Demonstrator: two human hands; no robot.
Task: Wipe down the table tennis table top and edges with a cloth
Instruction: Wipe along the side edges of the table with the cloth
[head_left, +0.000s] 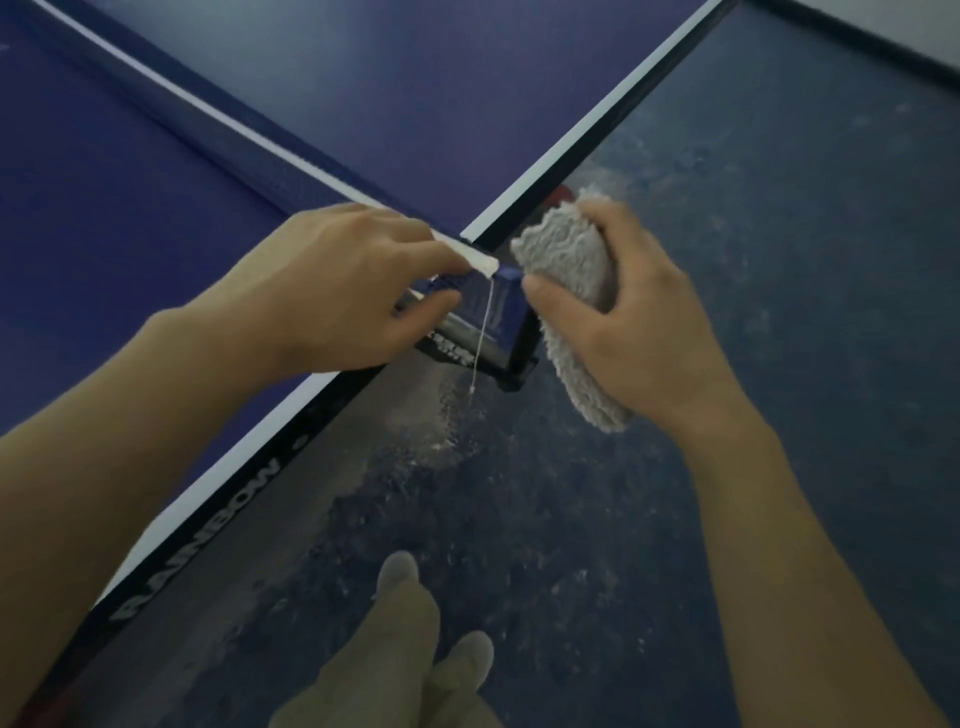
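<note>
Cloth (569, 270): one, gripped by right hand (639, 332); left hand (332, 291) pinches net post (483, 312).

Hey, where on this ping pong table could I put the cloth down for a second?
Bare blue tabletop lies left of the net, and more lies beyond it toward the white edge line. It is crowded at the net clamp, where the left hand and the right hand with the cloth meet.

left hand (332, 280) pinching, right hand (634, 322) gripping — arms outstretched
</note>
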